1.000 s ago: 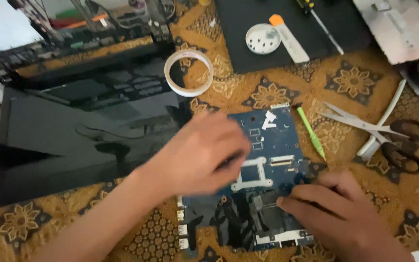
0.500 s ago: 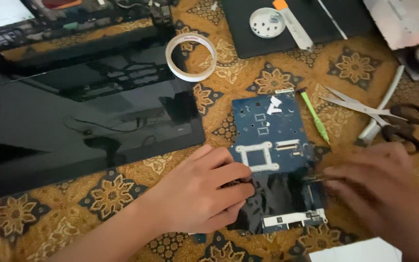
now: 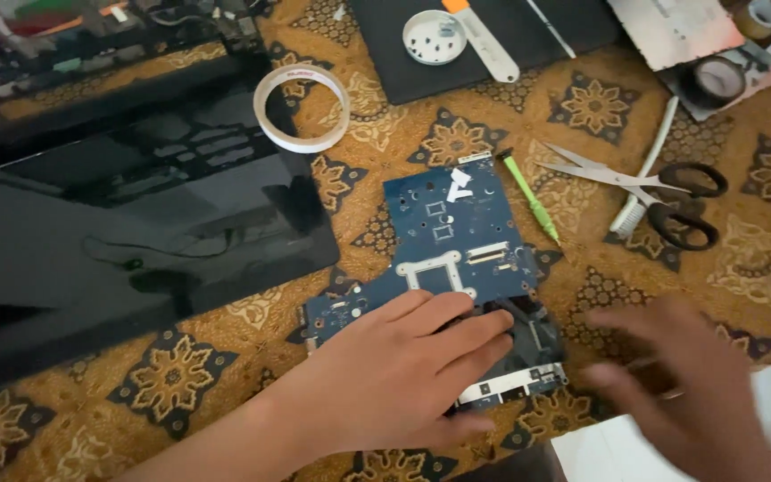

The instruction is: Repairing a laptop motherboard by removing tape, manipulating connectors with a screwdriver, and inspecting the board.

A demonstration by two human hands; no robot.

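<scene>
While a black laptop panel (image 3: 127,223) fills the table's (image 3: 742,259) left side, a blue circuit board (image 3: 457,241) lies at centre under the left hand (image 3: 394,375), fingers spread flat and pinning its lower half. The right hand (image 3: 689,384), blurred, fingers loosely open and holding nothing, hovers just right of the board; steadying appears to be the step in hand, and lifting would call for a grip at the edges. Scissors (image 3: 653,192) and a green tool (image 3: 528,196) lie nearby.
</scene>
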